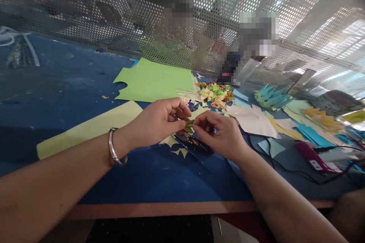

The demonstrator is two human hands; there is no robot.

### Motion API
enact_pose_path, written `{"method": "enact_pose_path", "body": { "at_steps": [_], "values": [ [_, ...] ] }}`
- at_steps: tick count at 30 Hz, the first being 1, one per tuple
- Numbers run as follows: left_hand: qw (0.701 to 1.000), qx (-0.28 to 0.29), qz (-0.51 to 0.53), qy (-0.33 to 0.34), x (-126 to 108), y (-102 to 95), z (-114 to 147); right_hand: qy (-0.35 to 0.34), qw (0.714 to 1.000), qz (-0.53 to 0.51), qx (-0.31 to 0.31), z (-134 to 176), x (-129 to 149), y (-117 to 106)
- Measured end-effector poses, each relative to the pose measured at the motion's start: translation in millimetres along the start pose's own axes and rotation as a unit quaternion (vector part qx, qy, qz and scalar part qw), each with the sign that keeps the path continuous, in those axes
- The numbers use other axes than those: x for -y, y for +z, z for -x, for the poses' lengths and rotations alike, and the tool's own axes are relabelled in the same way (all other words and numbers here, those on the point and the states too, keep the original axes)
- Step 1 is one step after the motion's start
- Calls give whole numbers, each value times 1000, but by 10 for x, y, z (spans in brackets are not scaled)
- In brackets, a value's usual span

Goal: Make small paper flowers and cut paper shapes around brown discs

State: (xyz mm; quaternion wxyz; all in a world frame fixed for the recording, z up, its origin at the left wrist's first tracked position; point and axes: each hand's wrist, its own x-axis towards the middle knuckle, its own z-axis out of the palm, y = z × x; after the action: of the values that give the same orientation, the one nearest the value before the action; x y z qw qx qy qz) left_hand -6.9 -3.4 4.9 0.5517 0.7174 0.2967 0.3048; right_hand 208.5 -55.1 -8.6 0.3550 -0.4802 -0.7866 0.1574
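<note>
My left hand (159, 121), with a silver bangle on its wrist, pinches a small green paper piece (189, 124) above the blue table. The fingertips of my right hand (224, 133) close on the same piece from the other side. Partly under my hands lies a dark red-handled tool (203, 146), perhaps scissors, and close by is a thin blue stick (192, 155). Pale yellow paper scraps (181, 152) with curved cuts lie below my fingers. Behind my hands rests a pile of small green, cream and orange paper flowers (216, 94).
A green sheet (156, 81) and a pale yellow sheet (94, 131) lie at left. To the right are a white sheet (253, 119), blue and yellow cut-paper pieces (272, 97), a maroon power strip (313, 157) and black cables. A perforated metal screen (128, 19) borders the back.
</note>
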Motion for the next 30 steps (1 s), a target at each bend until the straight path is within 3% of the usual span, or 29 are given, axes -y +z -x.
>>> {"method": "enact_pose_path", "body": {
  "at_steps": [5,13,21,30],
  "values": [
    [998,-17,51,-21,38,29,-19,-18,1000,9,-1,8,3,9],
    [996,-81,34,-33,-17,60,-3,-29,999,-9,-11,20,-2,31],
    [995,-92,-11,35,-2,37,0,-17,998,-17,-51,13,12,25],
    [989,-66,-59,118,62,56,22,14,998,-27,-61,0,7,18]
  ]
}}
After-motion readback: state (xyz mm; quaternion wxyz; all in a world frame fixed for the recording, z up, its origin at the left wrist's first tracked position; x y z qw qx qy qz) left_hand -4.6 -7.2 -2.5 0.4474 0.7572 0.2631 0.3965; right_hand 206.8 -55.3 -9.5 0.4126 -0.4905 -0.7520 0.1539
